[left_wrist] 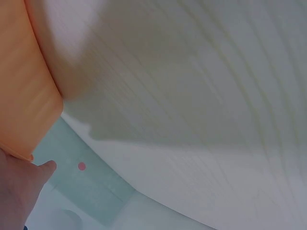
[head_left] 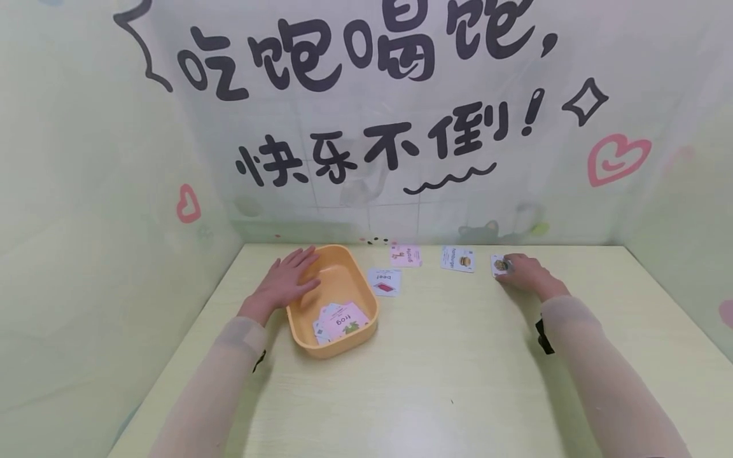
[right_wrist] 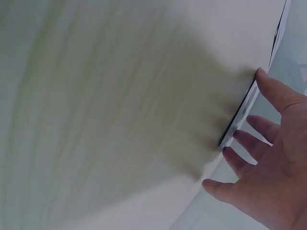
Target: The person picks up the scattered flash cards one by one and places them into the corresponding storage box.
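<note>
My left hand lies with spread fingers over the left rim of an orange tray, its thumb above the inside. In the left wrist view, part of that hand is beside the tray wall. Several cards, one a pink frog card, lie at the tray's near end. My right hand touches a small picture card at the right end of a row. In the right wrist view, the spread fingertips of the hand are at the edge of a card.
Right of the tray lies a beef card. Behind it is a pink giraffe card, with a hamburger card further right. A printed wall sheet stands at the back edge of the pale table.
</note>
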The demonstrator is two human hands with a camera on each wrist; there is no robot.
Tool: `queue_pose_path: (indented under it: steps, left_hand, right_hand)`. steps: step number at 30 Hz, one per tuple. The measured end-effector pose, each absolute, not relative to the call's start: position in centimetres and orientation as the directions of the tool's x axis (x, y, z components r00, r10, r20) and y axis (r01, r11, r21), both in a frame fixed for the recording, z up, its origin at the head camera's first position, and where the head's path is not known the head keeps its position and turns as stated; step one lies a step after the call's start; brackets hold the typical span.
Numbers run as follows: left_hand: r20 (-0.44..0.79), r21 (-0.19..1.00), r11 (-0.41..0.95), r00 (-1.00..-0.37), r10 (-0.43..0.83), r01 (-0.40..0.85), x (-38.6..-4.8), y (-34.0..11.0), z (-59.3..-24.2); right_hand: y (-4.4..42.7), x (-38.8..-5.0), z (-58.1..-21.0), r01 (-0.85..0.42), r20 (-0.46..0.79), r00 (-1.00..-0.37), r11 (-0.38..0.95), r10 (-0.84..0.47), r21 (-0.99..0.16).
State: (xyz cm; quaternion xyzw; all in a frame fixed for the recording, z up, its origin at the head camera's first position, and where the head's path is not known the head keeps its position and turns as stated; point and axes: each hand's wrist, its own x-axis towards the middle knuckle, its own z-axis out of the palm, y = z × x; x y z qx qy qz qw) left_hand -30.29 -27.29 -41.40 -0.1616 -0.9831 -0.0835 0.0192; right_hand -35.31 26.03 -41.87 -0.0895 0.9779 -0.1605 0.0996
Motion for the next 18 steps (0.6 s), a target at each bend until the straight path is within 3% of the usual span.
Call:
queue_pose_path:
  steps: [8, 18]
  left_hand:
    - [0.060, 0.146, 0.936, -0.947, 0.315, 0.320, -30.35, -27.24, -41.40]
    - [0.068, 0.137, 0.937, -0.947, 0.314, 0.321, -30.24, -27.21, -41.45]
  right_hand:
    - [26.24, -34.96, -41.60, -0.133, -0.151, -0.971, 0.946, -0.184, -0.296]
    - [26.67, -35.12, -41.82, -0.075, -0.219, -0.964, 0.944, -0.151, -0.321]
